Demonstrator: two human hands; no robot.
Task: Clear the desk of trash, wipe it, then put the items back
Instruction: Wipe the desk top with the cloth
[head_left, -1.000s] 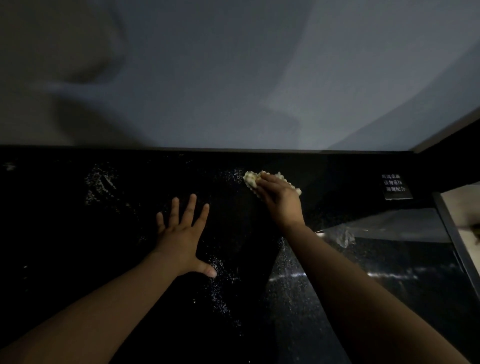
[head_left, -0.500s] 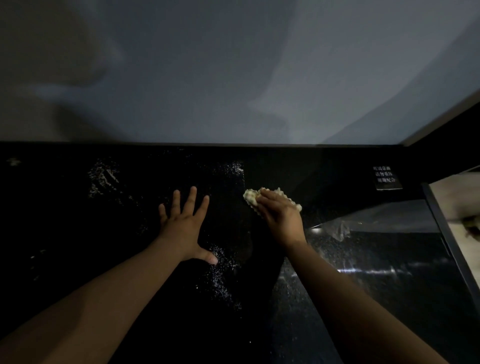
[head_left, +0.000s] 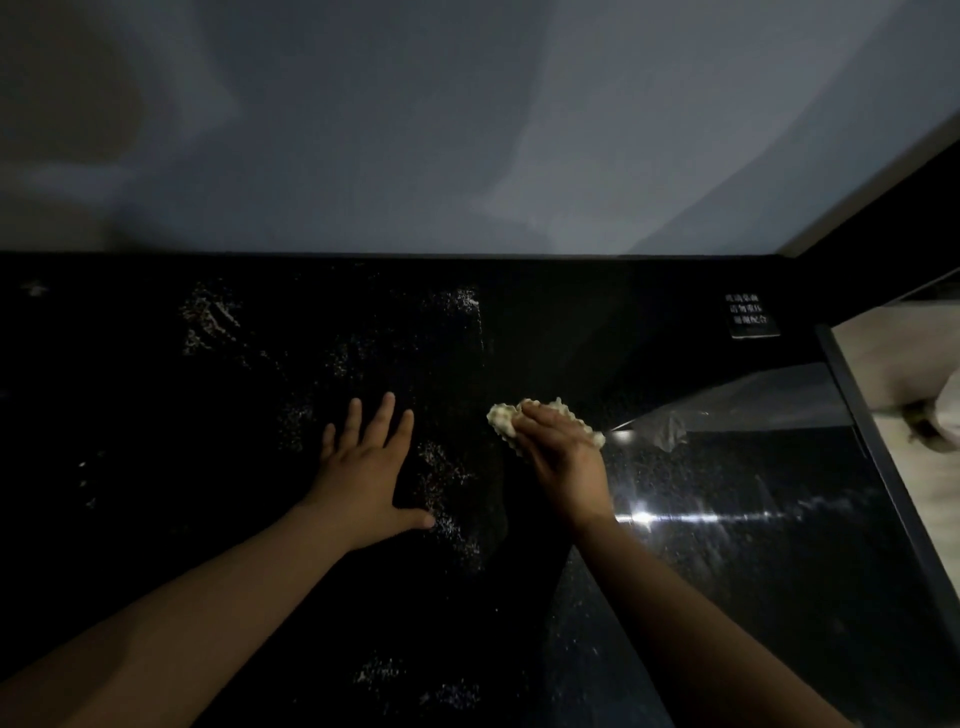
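A dim black bench (head_left: 156, 467) flecked with white specks (head_left: 445, 470) meets a grey wall (head_left: 467, 130). One crumpled pale paper wad (head_left: 500, 421) lies on the bench at mid-depth. The right hand (head_left: 563, 457) presses down on the wad, its fingers (head_left: 537, 420) close together and curved over it. The left hand (head_left: 363, 467) lies flat on the bench just left of the wad with fingers spread apart, holding nothing, and one small dark sign (head_left: 748, 316) with white characters sits well to the wad's right, further back.
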